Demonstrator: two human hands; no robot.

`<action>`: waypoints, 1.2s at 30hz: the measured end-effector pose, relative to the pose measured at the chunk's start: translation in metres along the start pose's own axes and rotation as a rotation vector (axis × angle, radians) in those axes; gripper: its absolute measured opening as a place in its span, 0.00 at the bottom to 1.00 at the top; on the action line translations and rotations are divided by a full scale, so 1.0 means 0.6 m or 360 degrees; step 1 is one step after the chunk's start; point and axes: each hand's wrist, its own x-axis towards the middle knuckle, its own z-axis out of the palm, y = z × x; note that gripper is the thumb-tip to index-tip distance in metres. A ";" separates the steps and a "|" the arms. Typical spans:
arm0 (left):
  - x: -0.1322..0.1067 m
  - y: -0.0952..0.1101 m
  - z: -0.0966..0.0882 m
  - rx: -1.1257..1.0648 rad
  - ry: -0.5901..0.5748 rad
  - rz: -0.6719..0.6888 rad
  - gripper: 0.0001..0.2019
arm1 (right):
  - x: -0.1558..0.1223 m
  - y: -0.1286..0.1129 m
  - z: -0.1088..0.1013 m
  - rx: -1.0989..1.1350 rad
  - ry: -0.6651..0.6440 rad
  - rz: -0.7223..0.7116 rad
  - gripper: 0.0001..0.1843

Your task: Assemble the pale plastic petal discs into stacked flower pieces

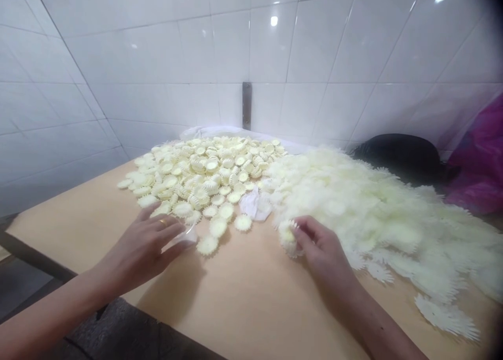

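My left hand (151, 239), with a ring on one finger, is at the near edge of a heap of small pale-yellow scalloped cups (204, 176). Between its thumb and fingers is a small clear, whitish piece (188, 235), its kind hard to make out. Several loose cups lie beside the fingertips, one of them a fluted disc (207, 244). My right hand (320, 244) pinches a pale frilled flower-shaped piece (288, 237) just above the table. To its right spreads a large pile of thin whitish flower-shaped pieces (365, 208), blurred in places.
A crumpled white scrap (255, 205) lies between the two heaps on the tan tabletop (243, 297). White tiled wall (176, 56) stands behind, with a dark metal bracket (247, 106). A black rounded object (396, 155) and a magenta bag (479, 161) are at the right.
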 end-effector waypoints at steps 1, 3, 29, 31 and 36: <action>0.003 0.009 -0.005 -0.0002 0.0056 0.0049 0.08 | 0.000 -0.001 0.001 0.0045 -0.0021 0.0026 0.13; 0.017 0.040 -0.010 -0.0180 0.0146 0.0158 0.05 | -0.002 -0.005 0.003 0.0139 -0.0101 0.0073 0.13; 0.138 0.214 0.113 -0.2380 -0.0330 -0.0740 0.12 | 0.007 -0.011 -0.016 0.0418 -0.0222 -0.0092 0.12; 0.136 0.209 0.112 -0.2504 -0.0508 -0.0709 0.09 | 0.005 -0.010 -0.015 0.0223 -0.0140 -0.0165 0.12; 0.127 0.216 0.128 -0.2140 -0.0322 -0.0672 0.07 | -0.007 0.000 0.001 -0.0700 0.0347 -0.0842 0.12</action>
